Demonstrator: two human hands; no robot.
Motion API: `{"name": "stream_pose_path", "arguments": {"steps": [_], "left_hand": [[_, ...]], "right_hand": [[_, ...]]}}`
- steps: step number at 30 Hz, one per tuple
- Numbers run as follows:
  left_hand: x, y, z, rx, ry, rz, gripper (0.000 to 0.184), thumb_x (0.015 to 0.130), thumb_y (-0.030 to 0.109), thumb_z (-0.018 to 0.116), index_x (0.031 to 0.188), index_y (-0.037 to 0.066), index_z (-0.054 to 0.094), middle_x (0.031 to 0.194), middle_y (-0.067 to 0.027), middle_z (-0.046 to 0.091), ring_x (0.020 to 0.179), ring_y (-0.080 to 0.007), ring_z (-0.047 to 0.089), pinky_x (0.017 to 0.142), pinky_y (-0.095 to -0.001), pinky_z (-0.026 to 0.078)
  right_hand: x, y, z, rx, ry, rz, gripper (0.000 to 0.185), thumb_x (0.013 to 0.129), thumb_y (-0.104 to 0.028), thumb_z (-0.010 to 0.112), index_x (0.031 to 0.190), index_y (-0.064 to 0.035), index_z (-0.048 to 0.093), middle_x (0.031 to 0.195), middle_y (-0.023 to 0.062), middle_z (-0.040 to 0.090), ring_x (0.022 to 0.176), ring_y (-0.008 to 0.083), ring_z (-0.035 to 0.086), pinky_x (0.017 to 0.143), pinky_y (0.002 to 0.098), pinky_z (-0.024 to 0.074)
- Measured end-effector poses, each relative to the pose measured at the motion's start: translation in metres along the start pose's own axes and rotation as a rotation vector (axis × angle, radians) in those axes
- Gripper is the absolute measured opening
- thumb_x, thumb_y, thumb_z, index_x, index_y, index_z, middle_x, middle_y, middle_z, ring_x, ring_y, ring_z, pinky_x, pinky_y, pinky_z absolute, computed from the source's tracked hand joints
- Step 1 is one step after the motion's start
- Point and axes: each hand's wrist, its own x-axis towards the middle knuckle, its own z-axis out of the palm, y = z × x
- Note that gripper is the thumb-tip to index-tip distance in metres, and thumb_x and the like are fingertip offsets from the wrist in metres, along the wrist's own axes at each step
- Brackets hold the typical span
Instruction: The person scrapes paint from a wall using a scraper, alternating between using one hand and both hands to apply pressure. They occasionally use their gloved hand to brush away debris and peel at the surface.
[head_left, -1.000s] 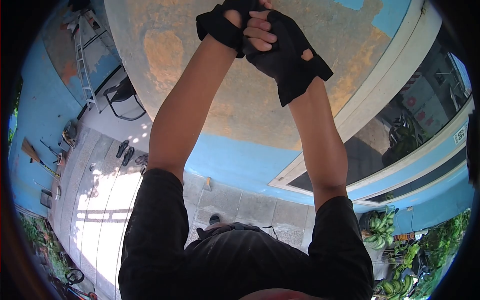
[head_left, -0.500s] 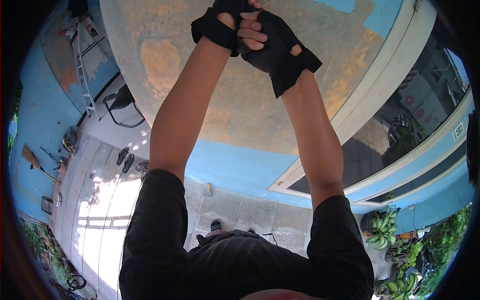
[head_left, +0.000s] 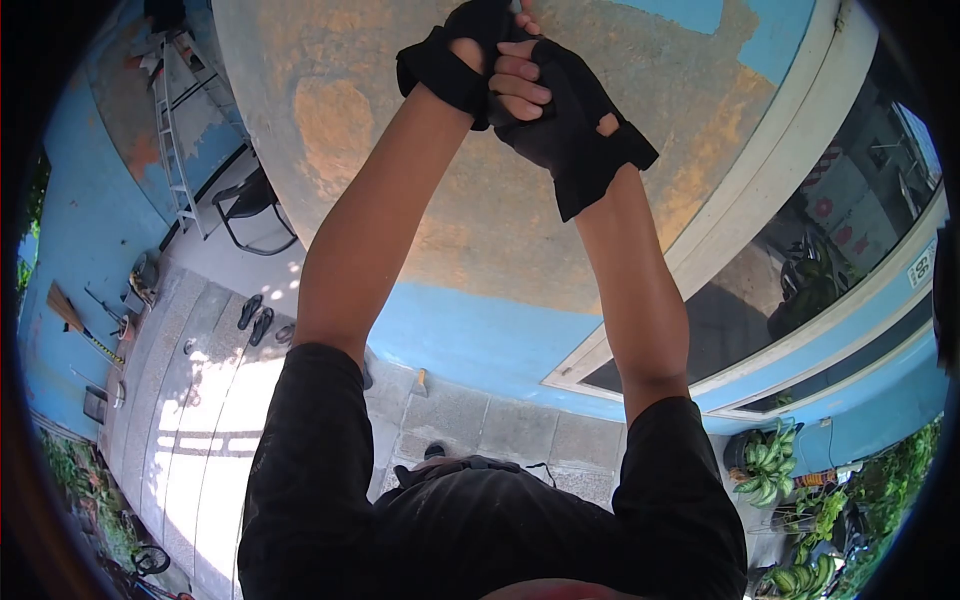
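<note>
Both my hands wear black fingerless gloves and are raised together at the top of the view, against a wall [head_left: 420, 210] with flaking blue paint over bare grey and orange plaster. My left hand [head_left: 482, 35] is closed, its fingers mostly hidden by the glove and the frame's edge. A small grey tip [head_left: 516, 6] shows beside it, too little to name. Pressed against the left, my right hand [head_left: 550, 100] has its fingers curled tightly inward. Whatever lies inside the two grips is hidden.
A framed window [head_left: 740, 290] is on the right, above potted plants [head_left: 768, 460]. On the left stand a ladder [head_left: 175, 140] and a black chair [head_left: 250, 205]. Sandals [head_left: 256, 320] and a small yellow-handled tool [head_left: 421, 382] lie on the paved floor; a broom [head_left: 68, 308] leans farther left.
My joined hands sit slightly lower and farther right in the view, and the grey tip now shows. The surroundings have shifted a little too. Both hands stay closed.
</note>
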Motion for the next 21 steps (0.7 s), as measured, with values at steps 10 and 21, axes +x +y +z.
{"name": "stream_pose_path", "arguments": {"steps": [10, 21], "left_hand": [[0.000, -0.012, -0.013, -0.181, -0.148, -0.202, 0.028, 0.103, 0.029, 0.049, 0.089, 0.007, 0.058, 0.077, -0.0046, 0.060, 0.072, -0.0180, 0.057, 0.074, -0.0312, 0.053], [0.021, -0.020, -0.023, 0.027, 0.054, -0.045, 0.029, 0.104, 0.034, 0.051, 0.106, 0.005, 0.054, 0.078, -0.0023, 0.053, 0.077, -0.0170, 0.055, 0.082, -0.0333, 0.052]], "right_hand": [[-0.020, 0.005, 0.002, -0.028, 0.073, -0.012, 0.025, 0.096, 0.003, 0.050, 0.100, -0.0210, 0.057, 0.061, -0.0042, 0.042, 0.043, 0.0068, 0.037, 0.036, 0.0218, 0.0295], [-0.013, -0.009, -0.007, -0.014, 0.031, 0.037, 0.024, 0.096, 0.003, 0.053, 0.098, -0.0207, 0.056, 0.061, -0.0040, 0.045, 0.042, 0.0072, 0.038, 0.036, 0.0217, 0.0295]]}}
